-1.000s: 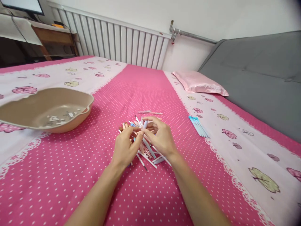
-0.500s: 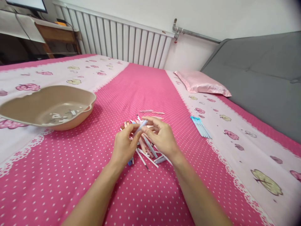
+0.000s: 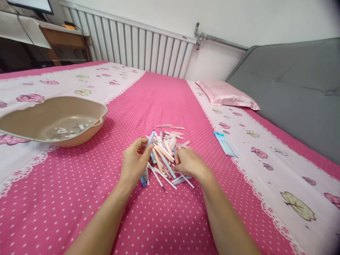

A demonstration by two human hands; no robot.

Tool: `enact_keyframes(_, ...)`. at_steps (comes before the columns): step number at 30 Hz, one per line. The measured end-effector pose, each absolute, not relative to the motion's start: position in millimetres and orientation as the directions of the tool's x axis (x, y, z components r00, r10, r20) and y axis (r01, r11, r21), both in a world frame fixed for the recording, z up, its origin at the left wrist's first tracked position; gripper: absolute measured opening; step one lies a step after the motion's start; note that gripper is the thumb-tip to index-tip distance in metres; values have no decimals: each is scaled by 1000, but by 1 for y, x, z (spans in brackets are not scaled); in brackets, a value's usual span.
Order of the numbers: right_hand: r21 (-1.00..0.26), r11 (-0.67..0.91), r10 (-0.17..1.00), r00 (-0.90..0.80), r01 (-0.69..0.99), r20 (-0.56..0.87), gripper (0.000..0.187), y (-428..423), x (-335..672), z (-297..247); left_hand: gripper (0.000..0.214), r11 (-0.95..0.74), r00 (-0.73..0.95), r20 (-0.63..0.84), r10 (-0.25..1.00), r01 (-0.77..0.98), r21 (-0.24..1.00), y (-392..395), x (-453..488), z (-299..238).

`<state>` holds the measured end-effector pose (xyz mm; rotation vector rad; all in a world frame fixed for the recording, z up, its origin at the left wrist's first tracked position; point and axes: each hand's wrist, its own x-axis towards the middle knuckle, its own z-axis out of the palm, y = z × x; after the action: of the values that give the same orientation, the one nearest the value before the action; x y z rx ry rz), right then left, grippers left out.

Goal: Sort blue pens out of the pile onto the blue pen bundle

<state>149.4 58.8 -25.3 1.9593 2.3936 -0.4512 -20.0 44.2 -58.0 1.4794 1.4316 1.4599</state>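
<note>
The left hand [image 3: 132, 163] is pinching one blue pen [image 3: 150, 140] above the pile of pens [image 3: 164, 156] on the bed [image 3: 159, 219]; the right hand [image 3: 189, 163] is resting curled on the pile, its grip hidden; one tan basin [image 3: 87, 132] is sitting left; too many pens to count.

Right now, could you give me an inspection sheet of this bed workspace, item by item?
Surface: pink dotted bedspread with pale flowered side bands.
Job's things: pile of pens, pink, white and blue, lying crossed in a heap; blue pen held in the left hand.
Clutter: beige basin at left with small scraps inside; row of blue pens at right; pink pillow.
Hands: left hand grips the blue pen; right hand rests closed on the pile, its grip hidden.
Cables: thin wires by the wooden desk, far left.
Surroundings: white radiator, wall pipe, grey headboard.
</note>
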Motion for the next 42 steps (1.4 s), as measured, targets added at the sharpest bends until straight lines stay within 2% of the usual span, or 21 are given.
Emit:
enact_keyframes(3, -224, 217, 948, -260, 950, -183, 6, 60, 151, -29, 30, -234, -185, 285, 940, 256, 938, 45, -20, -59)
enact_keyframes(5, -298, 250, 934, -310, 921, -176, 8, 59, 155, -26, 30, -236, -176, 284, 943, 248, 939, 45, -21, -60)
enact_keyframes(7, -477, 292, 903, -403, 829, -147, 9, 58, 161, -21, 30, -232, -169, 276, 946, 240, 942, 45, -21, -60)
enact_keyframes(10, -807, 281, 832, -552, 520, -66, 5, 57, 165, -11, 30, -225, -165, 267, 950, 234, 946, 45, -21, -60)
enact_keyframes(12, -922, 220, 813, -582, 318, -7, 5, 57, 164, -7, 31, -223, -162, 264, 951, 233, 947, 45, -21, -60)
enact_keyframes(15, -982, 111, 875, -483, 155, 22, 10, 59, 161, -5, 29, -216, -161, 257, 953, 235, 948, 45, -20, -60)
enact_keyframes(19, -997, -31, 951, -308, -70, -8, 18, 62, 159, -7, 26, -219, -159, 269, 950, 278, 935, 45, -20, -60)
enact_keyframes(24, -966, -11, 984, -175, -259, 35, 31, 62, 156, -5, 22, -231, -148, 302, 942, 367, 901, 43, -22, -59)
enact_keyframes(29, -954, 65, 990, -100, -293, 98, 23, 64, 151, -6, 19, -265, -124, 343, 931, 416, 870, 43, -22, -61)
enact_keyframes(37, -977, 193, 980, -25, -90, 196, 34, 67, 147, -16, 16, -311, -34, 380, 925, 507, 804, 42, -20, -60)
enact_keyframes(42, -977, 212, 977, -30, 14, 212, 35, 68, 146, -21, 17, -345, 34, 387, 921, 528, 776, 40, -19, -58)
